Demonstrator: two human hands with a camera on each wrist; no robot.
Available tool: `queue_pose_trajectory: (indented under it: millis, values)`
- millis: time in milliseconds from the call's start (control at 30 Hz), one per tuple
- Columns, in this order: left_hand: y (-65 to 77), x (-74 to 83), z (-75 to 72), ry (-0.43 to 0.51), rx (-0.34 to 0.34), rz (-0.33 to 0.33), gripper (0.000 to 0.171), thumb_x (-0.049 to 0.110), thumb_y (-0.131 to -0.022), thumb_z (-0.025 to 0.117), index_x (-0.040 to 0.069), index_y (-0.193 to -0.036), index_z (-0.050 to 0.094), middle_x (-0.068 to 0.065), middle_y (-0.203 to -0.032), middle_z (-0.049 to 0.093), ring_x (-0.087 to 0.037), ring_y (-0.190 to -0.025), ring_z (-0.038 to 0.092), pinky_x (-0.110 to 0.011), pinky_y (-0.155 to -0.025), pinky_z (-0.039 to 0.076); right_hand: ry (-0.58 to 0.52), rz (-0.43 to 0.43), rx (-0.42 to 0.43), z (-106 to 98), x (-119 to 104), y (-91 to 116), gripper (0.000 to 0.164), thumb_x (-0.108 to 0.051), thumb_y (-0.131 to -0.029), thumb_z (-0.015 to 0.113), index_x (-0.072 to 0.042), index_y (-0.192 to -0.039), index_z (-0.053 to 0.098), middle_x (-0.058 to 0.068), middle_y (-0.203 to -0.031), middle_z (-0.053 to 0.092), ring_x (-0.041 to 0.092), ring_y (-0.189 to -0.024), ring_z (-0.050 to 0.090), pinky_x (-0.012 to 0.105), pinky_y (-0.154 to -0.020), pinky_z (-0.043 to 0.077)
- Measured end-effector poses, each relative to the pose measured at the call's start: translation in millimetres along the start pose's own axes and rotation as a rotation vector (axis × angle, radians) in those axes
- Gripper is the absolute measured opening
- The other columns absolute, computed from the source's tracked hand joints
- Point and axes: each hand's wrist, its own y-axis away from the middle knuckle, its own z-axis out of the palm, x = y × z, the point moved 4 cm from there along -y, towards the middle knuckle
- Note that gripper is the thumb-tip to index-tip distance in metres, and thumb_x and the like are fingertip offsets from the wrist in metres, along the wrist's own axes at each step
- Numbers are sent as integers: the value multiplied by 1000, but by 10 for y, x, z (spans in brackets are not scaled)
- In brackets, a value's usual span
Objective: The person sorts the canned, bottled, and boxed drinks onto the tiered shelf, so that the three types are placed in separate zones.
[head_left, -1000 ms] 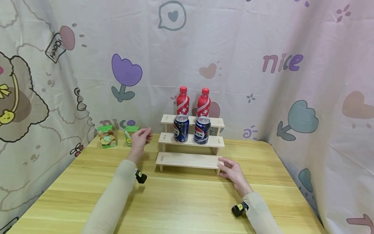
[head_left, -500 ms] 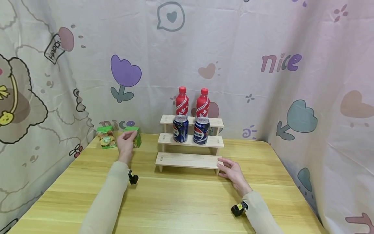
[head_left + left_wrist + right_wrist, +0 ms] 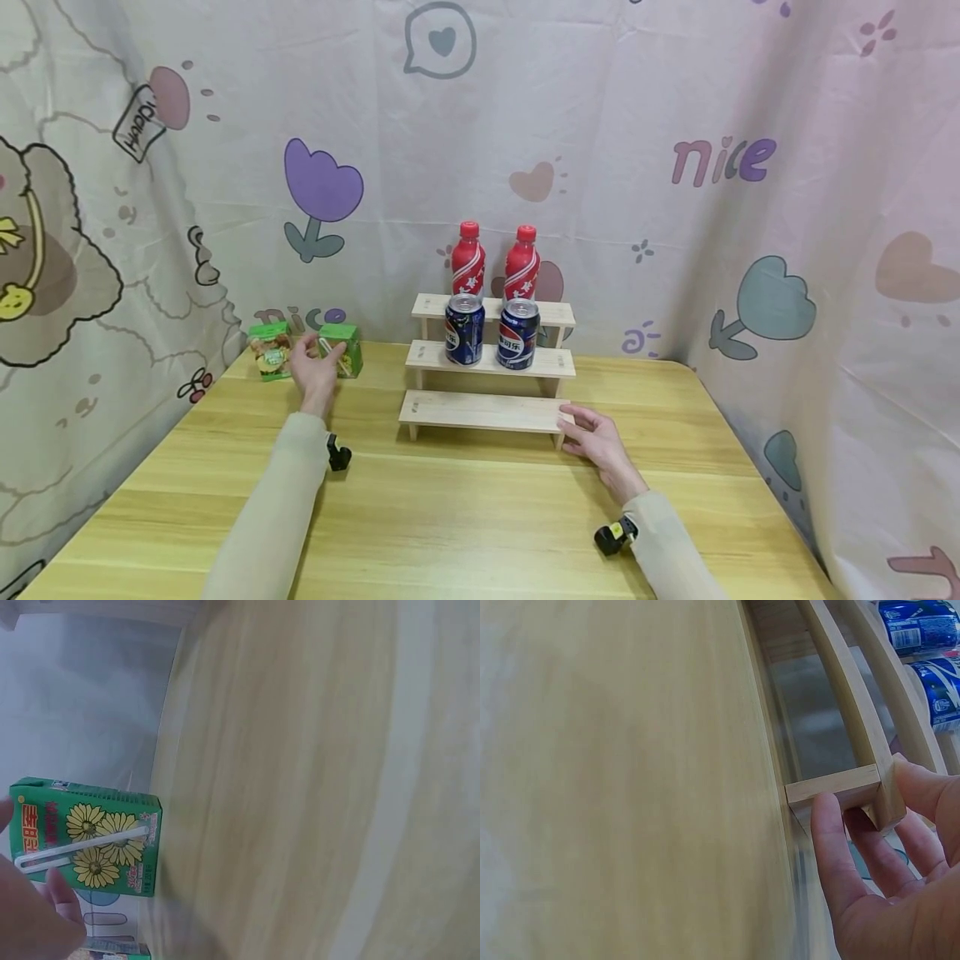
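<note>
My left hand [image 3: 313, 373] reaches to the back left of the table, at a green drink carton [image 3: 349, 358] with a white straw on its front. In the left wrist view the carton [image 3: 112, 799] stands upright, printed with yellow flowers, and the fingers are spread in front of its upper part. My right hand [image 3: 603, 446] holds the right end of the lowest step of a wooden stepped shelf [image 3: 480, 412]. In the right wrist view its thumb lies on top of the board, with fingers against the leg [image 3: 832, 789].
Another green carton [image 3: 272, 354] stands just left of my left hand. Two blue cola cans [image 3: 465, 333] are on the middle step; two red bottles [image 3: 522, 262] stand on the top step. A patterned cloth [image 3: 600, 100] hangs behind the wooden table [image 3: 480, 517].
My left hand has moved left from beside the carton's right side, across its front, and its fingers have spread at the carton's left. The right hand stays on the shelf.
</note>
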Motion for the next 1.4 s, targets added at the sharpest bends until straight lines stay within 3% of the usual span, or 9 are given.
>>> queue_pose_trajectory:
  millis: [133,267,500,833,933,1133,1400]
  values:
    - [-4,21,18,-37,-88,8,72,19,-89,73,16,-150,36,-9,-152,34,-28,-140,31,-45,-116,30,2,-2,0,-7,-11,16,45,-15,-89,72,-5,-132,60,22,-145,48,9,-94,65,31,-78,60]
    - [-13,18,25,-43,-119,13,74,15,-89,72,15,-152,32,-12,-154,31,-31,-143,27,-48,-118,28,2,-2,-6,-7,-23,25,46,-15,-90,72,-5,-132,60,22,-147,45,10,-96,65,32,-79,60]
    - [-12,16,30,-14,-112,45,70,13,-88,73,15,-149,39,-12,-137,40,-27,-129,39,-43,-106,39,0,0,-7,4,-27,27,45,-13,-90,72,-4,-133,59,20,-150,43,11,-100,64,32,-80,59]
    - [-26,-9,72,-141,-164,79,72,25,-93,69,22,-155,31,-14,-151,37,-29,-122,39,-33,-85,39,-6,4,-1,3,-17,32,44,-12,-90,71,-4,-131,60,22,-146,46,9,-93,65,32,-78,60]
    - [-36,-11,86,-151,-160,85,69,24,-94,67,22,-154,33,-15,-150,39,-30,-121,40,-37,-89,40,-11,4,-2,3,-22,28,44,-12,-89,71,-5,-131,60,21,-146,47,9,-93,65,32,-79,60]
    - [-50,-20,91,-115,-106,81,60,19,-92,69,14,-146,44,-17,-142,45,-31,-128,40,-45,-109,36,-6,-1,-4,-3,-31,18,44,-13,-90,71,-5,-132,60,22,-143,50,9,-92,66,31,-78,59]
    - [-9,-43,80,-36,-102,14,64,24,-91,71,13,-147,42,-14,-143,45,-28,-130,42,-43,-110,38,-1,-2,-3,-4,-20,20,44,-15,-90,72,-5,-131,61,22,-143,49,10,-93,66,32,-79,59]
